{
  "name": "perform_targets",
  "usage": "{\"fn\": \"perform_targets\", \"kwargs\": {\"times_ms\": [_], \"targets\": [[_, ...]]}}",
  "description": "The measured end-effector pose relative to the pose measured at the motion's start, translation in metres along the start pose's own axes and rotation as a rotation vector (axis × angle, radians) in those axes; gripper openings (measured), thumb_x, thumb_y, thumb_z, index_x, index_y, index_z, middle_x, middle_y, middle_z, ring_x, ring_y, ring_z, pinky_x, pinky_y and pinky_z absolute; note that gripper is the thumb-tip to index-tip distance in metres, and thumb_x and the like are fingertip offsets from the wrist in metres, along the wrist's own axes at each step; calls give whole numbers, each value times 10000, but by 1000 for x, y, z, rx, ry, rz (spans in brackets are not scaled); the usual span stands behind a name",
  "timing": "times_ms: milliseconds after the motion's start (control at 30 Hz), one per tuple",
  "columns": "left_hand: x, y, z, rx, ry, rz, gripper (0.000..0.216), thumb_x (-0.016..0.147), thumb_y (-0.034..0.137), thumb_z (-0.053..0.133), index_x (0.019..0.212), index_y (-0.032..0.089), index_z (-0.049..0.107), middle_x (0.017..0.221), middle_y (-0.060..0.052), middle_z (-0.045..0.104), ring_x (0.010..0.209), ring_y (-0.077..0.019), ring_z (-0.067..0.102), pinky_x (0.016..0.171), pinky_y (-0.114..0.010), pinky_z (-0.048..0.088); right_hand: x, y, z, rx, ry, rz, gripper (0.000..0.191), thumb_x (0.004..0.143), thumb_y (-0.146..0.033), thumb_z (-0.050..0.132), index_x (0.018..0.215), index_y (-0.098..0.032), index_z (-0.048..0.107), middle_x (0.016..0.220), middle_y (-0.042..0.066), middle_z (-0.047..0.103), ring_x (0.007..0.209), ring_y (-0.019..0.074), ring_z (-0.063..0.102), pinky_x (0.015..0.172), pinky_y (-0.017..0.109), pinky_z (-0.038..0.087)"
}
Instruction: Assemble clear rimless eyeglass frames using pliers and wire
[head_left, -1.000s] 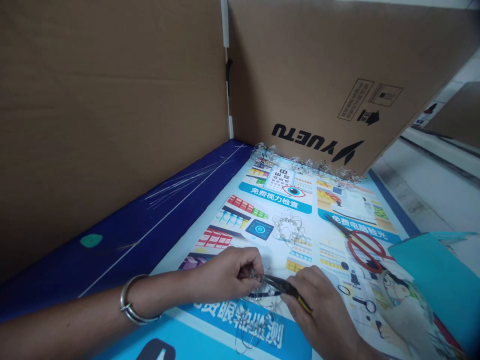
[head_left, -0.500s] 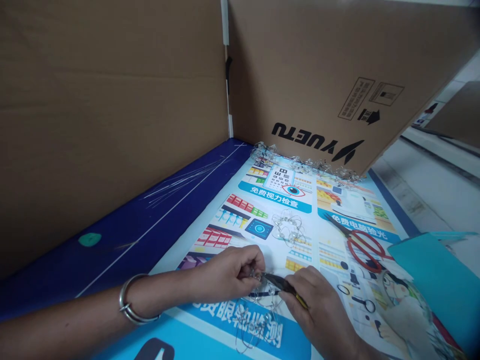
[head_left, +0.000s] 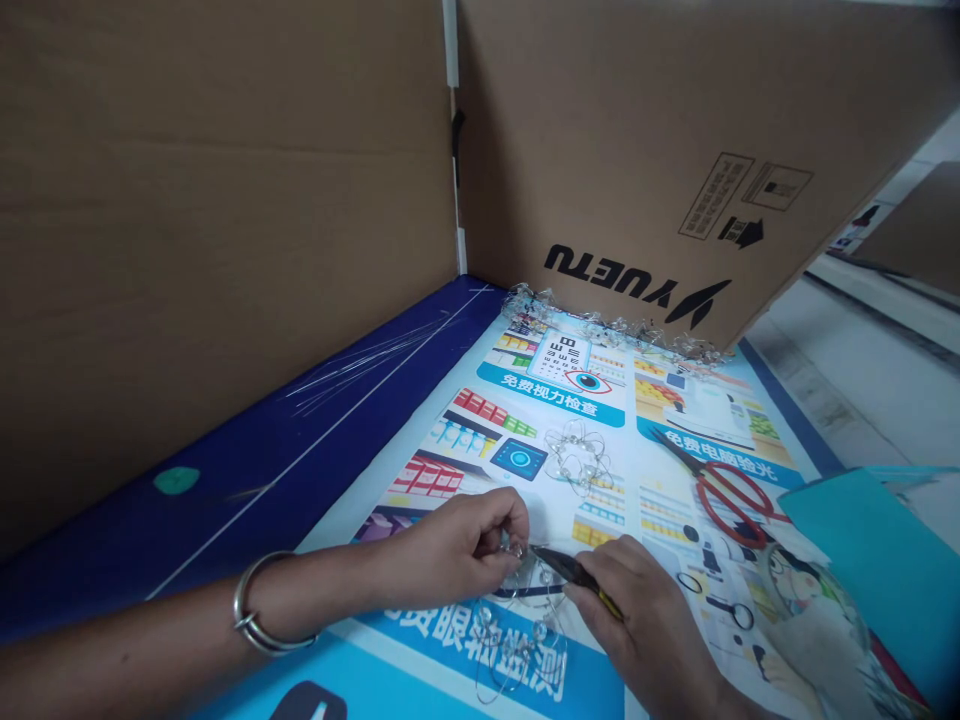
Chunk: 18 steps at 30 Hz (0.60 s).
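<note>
My left hand [head_left: 487, 540] pinches one end of a clear-beaded wire piece [head_left: 521, 645], whose loops hang down over the printed sheet. In my right hand [head_left: 637, 610] is a pair of pliers [head_left: 570, 568] with dark jaws and a yellow-edged handle. The jaw tips point left and stop just short of the left fingertips, beside the wire. Whether they touch the wire I cannot tell. Another beaded wire ring [head_left: 579, 457] lies flat on the sheet beyond my hands.
Red-handled scissors [head_left: 731, 500] lie on the right, near a teal folder [head_left: 877, 560] and a clear plastic bag [head_left: 817, 630]. Several beaded wire pieces [head_left: 622, 335] line the foot of the cardboard wall [head_left: 637, 130]. Thin wires [head_left: 367, 360] rest on the blue strip at left.
The pliers have shifted slightly to the right, and their tips have come a little away from the left fingertips. My left hand stays nearly in place on the beaded wire.
</note>
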<state>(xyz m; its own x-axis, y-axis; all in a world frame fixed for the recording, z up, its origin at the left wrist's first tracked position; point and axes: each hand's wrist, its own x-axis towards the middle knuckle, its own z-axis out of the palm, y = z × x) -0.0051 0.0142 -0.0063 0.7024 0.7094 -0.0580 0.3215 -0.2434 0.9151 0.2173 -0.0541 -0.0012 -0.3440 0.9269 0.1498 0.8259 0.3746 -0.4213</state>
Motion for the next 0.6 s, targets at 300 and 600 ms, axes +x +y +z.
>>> {"fn": "perform_targets", "kwargs": {"times_ms": [300,600], "targets": [[0,4,-1,-49,-3,-13,91,766,180,494,856,166,488,592,53,405,511,-72,361,443,-184,264,1,-1,-2,57,-29,28,159,868,-282,458,927,-200,581,804,52,552,761,193,479,645,310,405],[2,5,2,64,27,0,155,745,135,474,831,166,599,551,51,423,470,-61,347,428,-182,247,2,-1,-1,68,-38,44,169,875,-285,447,930,-197,580,816,49,551,779,194,470,667,319,393]]}}
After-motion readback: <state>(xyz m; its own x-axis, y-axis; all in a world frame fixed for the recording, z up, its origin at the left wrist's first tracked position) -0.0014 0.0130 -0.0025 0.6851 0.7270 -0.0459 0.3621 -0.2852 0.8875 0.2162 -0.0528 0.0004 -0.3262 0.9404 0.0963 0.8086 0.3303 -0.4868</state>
